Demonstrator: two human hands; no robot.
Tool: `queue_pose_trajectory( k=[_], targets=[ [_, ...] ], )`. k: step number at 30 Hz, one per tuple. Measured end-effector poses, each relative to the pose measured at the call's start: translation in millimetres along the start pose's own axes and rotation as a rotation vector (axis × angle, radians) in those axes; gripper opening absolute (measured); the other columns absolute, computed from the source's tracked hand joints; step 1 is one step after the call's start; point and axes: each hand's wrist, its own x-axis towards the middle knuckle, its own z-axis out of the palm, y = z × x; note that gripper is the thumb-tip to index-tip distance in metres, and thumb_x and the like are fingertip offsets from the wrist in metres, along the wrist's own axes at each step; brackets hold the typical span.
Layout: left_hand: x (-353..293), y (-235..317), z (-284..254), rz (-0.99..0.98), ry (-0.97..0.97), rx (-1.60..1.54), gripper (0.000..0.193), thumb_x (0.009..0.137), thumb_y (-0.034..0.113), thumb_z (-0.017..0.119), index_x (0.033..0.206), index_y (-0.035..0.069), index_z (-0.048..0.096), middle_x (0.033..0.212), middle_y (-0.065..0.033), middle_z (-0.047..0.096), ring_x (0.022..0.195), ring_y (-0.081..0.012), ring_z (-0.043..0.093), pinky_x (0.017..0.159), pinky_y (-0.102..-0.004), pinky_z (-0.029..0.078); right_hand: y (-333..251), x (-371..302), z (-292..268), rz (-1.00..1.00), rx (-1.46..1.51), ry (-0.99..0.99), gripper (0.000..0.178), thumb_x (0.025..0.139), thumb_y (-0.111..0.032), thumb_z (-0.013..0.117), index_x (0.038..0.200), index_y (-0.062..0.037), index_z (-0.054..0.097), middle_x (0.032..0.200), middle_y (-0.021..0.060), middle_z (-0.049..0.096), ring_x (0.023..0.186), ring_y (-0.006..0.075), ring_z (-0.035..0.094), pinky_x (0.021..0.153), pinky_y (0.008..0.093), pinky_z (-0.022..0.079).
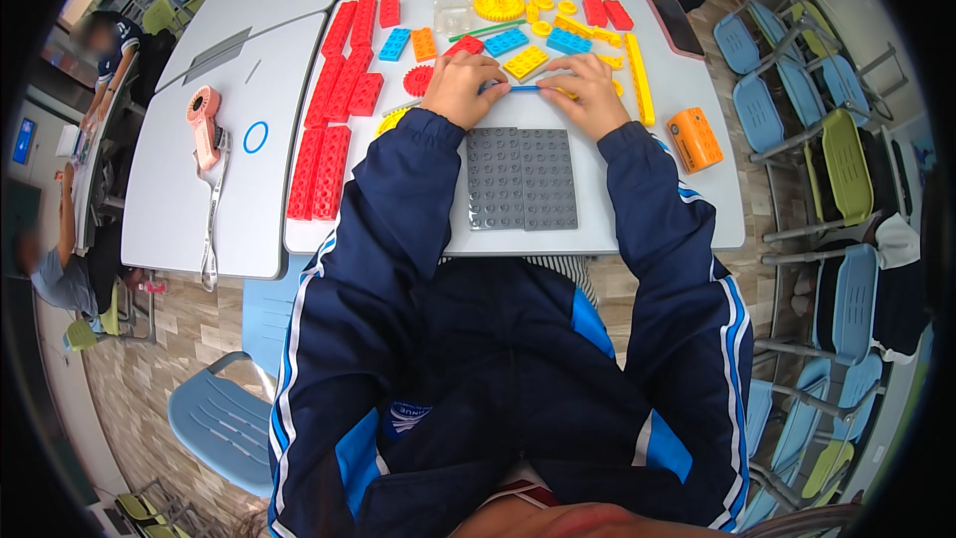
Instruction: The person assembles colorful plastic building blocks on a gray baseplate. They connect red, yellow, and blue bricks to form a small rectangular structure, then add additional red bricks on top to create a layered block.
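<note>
Above the middle of the table, my left hand (463, 90) and my right hand (586, 95) pinch a thin blue rod (524, 89) from its two ends. The fingers of both are closed, and the rod's tips are hidden by them. Just beyond the rod lies a yellow brick (526, 63), with blue bricks (506, 42) behind it. A red gear (417, 81) rests beside my left hand. Between my forearms, dark grey studded plates (522, 179) lie side by side near the front edge. A long yellow beam (639, 80) sits to the right of my right hand.
Long red bricks (319, 171) stand in rows at left. A large yellow gear (499, 5) and a clear box (454, 14) lie at the back. An orange can-like object (694, 139) and a phone (675, 25) are at right; a pink handheld fan (203, 130) is on the left table.
</note>
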Motion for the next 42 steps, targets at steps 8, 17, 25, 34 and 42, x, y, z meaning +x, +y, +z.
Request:
queue_pose_trajectory(
  k=[8, 17, 25, 34, 42],
  targets=[
    [-3, -6, 3, -0.001, -0.005, 0.000, 0.018, 0.085, 0.026, 0.071, 0.098, 0.014, 0.077, 0.118, -0.0103, 0.067, 0.116, -0.0281, 0.057, 0.101, -0.0433, 0.039, -40, 3, -21, -0.051, -0.076, -0.219, 0.069, 0.061, -0.060, 0.082, 0.123, -0.0318, 0.068, 0.148, 0.0064, 0.040, 0.140, 0.0343, 0.023, 0.113, 0.0593, 0.003],
    [0, -6, 3, -0.024, -0.022, -0.023, 0.024, 0.083, 0.028, 0.075, 0.100, 0.011, 0.076, 0.122, -0.0123, 0.066, 0.117, -0.0306, 0.058, 0.099, -0.0444, 0.043, -11, 2, -13, 0.020, -0.115, -0.160, 0.085, 0.051, -0.070, 0.081, 0.126, -0.0332, 0.065, 0.149, 0.0086, 0.039, 0.142, 0.0352, 0.022, 0.112, 0.0642, -0.001],
    [1, -8, -1, -0.021, -0.013, -0.095, 0.029, 0.078, 0.028, 0.080, 0.100, 0.010, 0.076, 0.122, -0.0133, 0.066, 0.116, -0.0313, 0.059, 0.099, -0.0418, 0.046, -9, 2, -14, 0.004, -0.134, -0.130, 0.093, 0.050, -0.070, 0.081, 0.131, -0.0306, 0.061, 0.149, 0.0048, 0.040, 0.141, 0.0343, 0.024, 0.113, 0.0620, 0.002],
    [0, 23, -48, -0.095, -0.412, -0.132, 0.071, 0.054, 0.026, 0.093, 0.120, 0.021, 0.067, 0.135, 0.0002, 0.053, 0.134, -0.0293, 0.036, 0.114, -0.0488, 0.026, -4, 1, -15, 0.007, -0.097, -0.125, 0.090, 0.049, -0.067, 0.084, 0.128, -0.0306, 0.063, 0.145, 0.0073, 0.042, 0.140, 0.0352, 0.024, 0.113, 0.0618, 0.005],
    [-2, 18, -30, -0.070, -0.294, -0.070, 0.068, 0.056, 0.027, 0.092, 0.119, 0.022, 0.067, 0.136, -0.0013, 0.052, 0.131, -0.0307, 0.038, 0.111, -0.0481, 0.027, -14, 1, -13, 0.005, -0.046, -0.153, 0.083, 0.056, -0.064, 0.083, 0.128, -0.0272, 0.064, 0.144, 0.0068, 0.044, 0.138, 0.0342, 0.027, 0.114, 0.0602, 0.007]
  ],
)
